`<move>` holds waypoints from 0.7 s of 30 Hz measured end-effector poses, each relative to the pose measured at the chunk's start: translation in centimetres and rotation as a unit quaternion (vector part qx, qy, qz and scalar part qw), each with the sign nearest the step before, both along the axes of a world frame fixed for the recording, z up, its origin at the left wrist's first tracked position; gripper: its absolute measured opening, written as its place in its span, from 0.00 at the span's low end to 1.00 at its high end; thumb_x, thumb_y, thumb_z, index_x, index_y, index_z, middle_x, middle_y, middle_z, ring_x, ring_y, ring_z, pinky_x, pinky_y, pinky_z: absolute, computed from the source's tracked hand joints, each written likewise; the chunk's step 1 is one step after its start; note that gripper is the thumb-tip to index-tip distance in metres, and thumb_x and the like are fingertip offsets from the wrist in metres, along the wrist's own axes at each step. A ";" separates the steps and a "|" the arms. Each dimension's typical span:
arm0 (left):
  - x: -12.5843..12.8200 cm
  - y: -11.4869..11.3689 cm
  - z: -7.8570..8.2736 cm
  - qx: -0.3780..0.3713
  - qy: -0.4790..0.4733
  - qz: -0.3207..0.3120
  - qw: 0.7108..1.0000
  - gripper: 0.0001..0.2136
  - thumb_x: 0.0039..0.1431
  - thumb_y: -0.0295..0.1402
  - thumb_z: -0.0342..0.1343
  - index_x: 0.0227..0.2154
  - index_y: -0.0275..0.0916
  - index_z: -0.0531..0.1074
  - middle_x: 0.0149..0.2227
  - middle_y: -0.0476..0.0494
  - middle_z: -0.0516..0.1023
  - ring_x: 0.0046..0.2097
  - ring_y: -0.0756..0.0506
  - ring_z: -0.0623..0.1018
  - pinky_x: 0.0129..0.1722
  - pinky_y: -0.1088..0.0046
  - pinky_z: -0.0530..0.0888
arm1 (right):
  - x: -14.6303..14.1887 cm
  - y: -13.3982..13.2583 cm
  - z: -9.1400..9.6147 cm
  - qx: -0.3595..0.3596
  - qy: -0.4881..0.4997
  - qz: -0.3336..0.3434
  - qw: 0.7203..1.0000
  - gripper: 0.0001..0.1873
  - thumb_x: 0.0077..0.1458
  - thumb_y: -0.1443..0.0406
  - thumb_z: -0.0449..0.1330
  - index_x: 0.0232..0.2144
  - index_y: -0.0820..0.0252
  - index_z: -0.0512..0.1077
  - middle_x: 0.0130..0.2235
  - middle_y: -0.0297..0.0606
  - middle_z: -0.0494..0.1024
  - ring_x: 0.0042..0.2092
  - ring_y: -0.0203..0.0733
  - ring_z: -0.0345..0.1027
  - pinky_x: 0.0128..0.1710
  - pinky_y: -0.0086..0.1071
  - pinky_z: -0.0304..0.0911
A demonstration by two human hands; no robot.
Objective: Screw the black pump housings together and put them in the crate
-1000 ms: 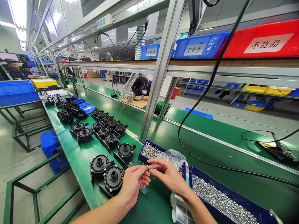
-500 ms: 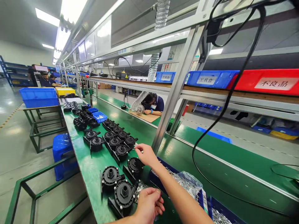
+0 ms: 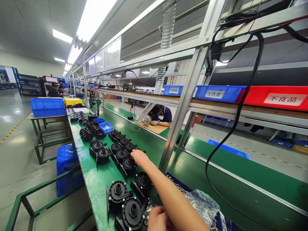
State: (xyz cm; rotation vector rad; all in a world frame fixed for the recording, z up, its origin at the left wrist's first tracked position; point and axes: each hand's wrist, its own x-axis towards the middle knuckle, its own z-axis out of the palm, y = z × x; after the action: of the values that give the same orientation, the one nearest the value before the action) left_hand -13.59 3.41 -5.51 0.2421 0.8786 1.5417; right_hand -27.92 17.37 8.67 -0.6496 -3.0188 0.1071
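My right hand (image 3: 139, 157) reaches forward over the green bench and its closed fingers touch a black round pump housing (image 3: 128, 164) in a row of several. What the fingers pinch is too small to see. My left hand (image 3: 157, 219) stays near the bottom edge, fingers curled, beside the nearest pump housing (image 3: 132, 212) and a crinkled clear bag (image 3: 203, 205). Another housing (image 3: 117, 191) sits just left of it.
More black housings (image 3: 101, 153) and small blue trays (image 3: 106, 127) line the bench further back. An aluminium post (image 3: 179, 112) rises right of my arm. A black cable (image 3: 231, 134) hangs down. A person (image 3: 160, 115) works across the conveyor. Blue bins (image 3: 47, 106) stand left.
My right hand moved further forward and left, from above the bench to the housing row. My left hand sank to the frame's bottom edge. The view tilted up.
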 end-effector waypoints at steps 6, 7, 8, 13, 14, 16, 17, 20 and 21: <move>-0.5 -1.2 3.4 -0.029 0.047 0.006 0.998 0.16 0.43 0.41 0.69 0.25 0.36 0.70 0.20 0.47 0.71 0.19 0.51 0.69 0.20 0.77 0.57 | 2.5 0.2 1.5 -0.002 0.027 -0.050 0.998 0.16 0.68 0.61 0.61 0.55 0.60 0.71 0.57 0.44 0.74 0.56 0.51 0.71 0.56 0.51 0.68; -0.5 -1.4 3.8 -0.029 0.047 0.012 0.998 0.18 0.44 0.43 0.70 0.25 0.36 0.70 0.20 0.47 0.71 0.19 0.51 0.69 0.20 0.77 0.57 | 3.8 0.5 1.8 -0.003 0.027 -0.082 0.996 0.16 0.69 0.61 0.61 0.55 0.60 0.72 0.57 0.44 0.74 0.56 0.50 0.71 0.56 0.51 0.69; -0.6 -1.6 4.1 -0.031 0.046 0.018 0.998 0.18 0.44 0.43 0.71 0.26 0.36 0.70 0.21 0.48 0.71 0.19 0.51 0.69 0.20 0.77 0.58 | 5.3 0.9 2.0 -0.005 0.020 -0.117 0.993 0.15 0.69 0.61 0.61 0.54 0.61 0.72 0.55 0.44 0.74 0.54 0.50 0.71 0.55 0.50 0.69; -0.8 -2.5 4.8 -0.011 0.037 0.013 0.999 0.20 0.43 0.45 0.74 0.28 0.35 0.73 0.23 0.47 0.73 0.22 0.51 0.72 0.22 0.77 0.64 | 14.8 1.8 1.9 -0.063 -0.085 -0.241 0.965 0.10 0.66 0.61 0.64 0.45 0.64 0.75 0.45 0.41 0.79 0.44 0.44 0.76 0.45 0.40 0.74; -0.9 -2.7 4.9 -0.005 0.036 0.011 0.999 0.21 0.43 0.45 0.74 0.28 0.34 0.74 0.24 0.46 0.74 0.23 0.50 0.73 0.23 0.77 0.65 | 16.6 1.5 1.6 -0.081 -0.101 -0.244 0.961 0.09 0.65 0.62 0.65 0.43 0.63 0.76 0.43 0.40 0.79 0.42 0.43 0.76 0.44 0.39 0.74; -0.9 -3.1 5.0 0.007 0.033 0.007 0.999 0.22 0.41 0.46 0.75 0.30 0.33 0.75 0.25 0.45 0.75 0.25 0.50 0.74 0.24 0.77 0.66 | 19.6 0.4 0.6 -0.114 -0.111 -0.234 0.959 0.08 0.65 0.62 0.65 0.41 0.62 0.76 0.42 0.38 0.79 0.42 0.42 0.76 0.44 0.39 0.74; -0.8 -3.3 5.1 0.012 0.033 0.007 0.999 0.23 0.41 0.46 0.75 0.30 0.33 0.76 0.26 0.45 0.76 0.25 0.50 0.74 0.25 0.77 0.66 | 20.8 -0.2 0.1 -0.126 -0.104 -0.224 0.961 0.08 0.64 0.63 0.66 0.41 0.62 0.76 0.42 0.39 0.79 0.43 0.42 0.76 0.46 0.40 0.74; -0.7 -3.9 5.7 0.025 0.044 0.013 0.999 0.26 0.38 0.49 0.76 0.32 0.32 0.78 0.28 0.43 0.77 0.27 0.50 0.75 0.27 0.76 0.68 | 22.4 -1.9 -1.4 -0.149 -0.066 -0.194 0.967 0.08 0.63 0.63 0.66 0.41 0.64 0.76 0.43 0.38 0.80 0.45 0.44 0.76 0.49 0.43 0.72; -0.9 -4.1 5.9 0.029 0.052 0.017 0.998 0.27 0.38 0.50 0.76 0.32 0.32 0.78 0.29 0.43 0.77 0.28 0.50 0.75 0.28 0.76 0.68 | 22.4 -2.2 -1.7 -0.154 -0.057 -0.186 0.969 0.08 0.64 0.63 0.66 0.39 0.64 0.76 0.42 0.38 0.80 0.44 0.43 0.76 0.49 0.43 0.72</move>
State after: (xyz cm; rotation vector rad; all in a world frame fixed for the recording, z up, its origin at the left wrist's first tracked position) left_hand -14.44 -0.69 0.34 0.3532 0.9233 1.6003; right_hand -5.52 15.12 6.96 -1.2744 -2.9446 0.5461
